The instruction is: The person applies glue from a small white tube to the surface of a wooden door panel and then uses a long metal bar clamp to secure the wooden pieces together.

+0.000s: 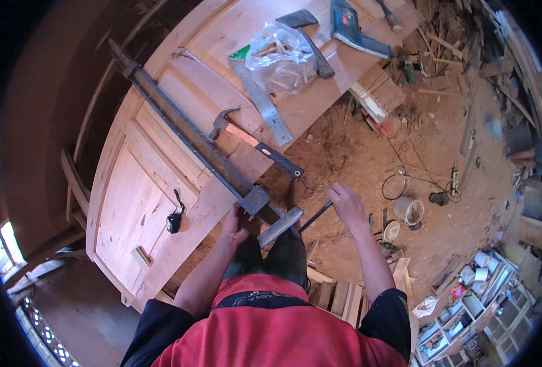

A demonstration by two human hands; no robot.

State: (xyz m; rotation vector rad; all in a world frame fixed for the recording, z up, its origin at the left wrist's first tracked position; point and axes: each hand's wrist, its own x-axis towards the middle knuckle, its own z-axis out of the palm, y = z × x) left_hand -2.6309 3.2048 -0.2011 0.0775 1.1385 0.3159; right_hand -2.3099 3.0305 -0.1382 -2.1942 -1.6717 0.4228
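Observation:
A long steel bar clamp (185,125) lies across a panelled wooden door (154,153). My left hand (235,226) holds the clamp beside its near jaw, with the fingers partly hidden behind it. At the clamp's near end, a grey crosspiece (280,227) sits in front of my legs. My right hand (346,208) is closed around the outer end of a dark rod (315,218), which slants down to that crosspiece. Just right of the clamp, a claw hammer (255,144) with an orange and black handle rests on the door, its grip end jutting past the edge.
On the door also lie a metal square (265,110), a clear plastic bag (281,58), a hatchet (313,46), a green power tool (356,30), a black tape measure (173,221) and a small wood block (141,257). Buckets (408,211), cords and scrap wood (448,55) litter the dirt floor.

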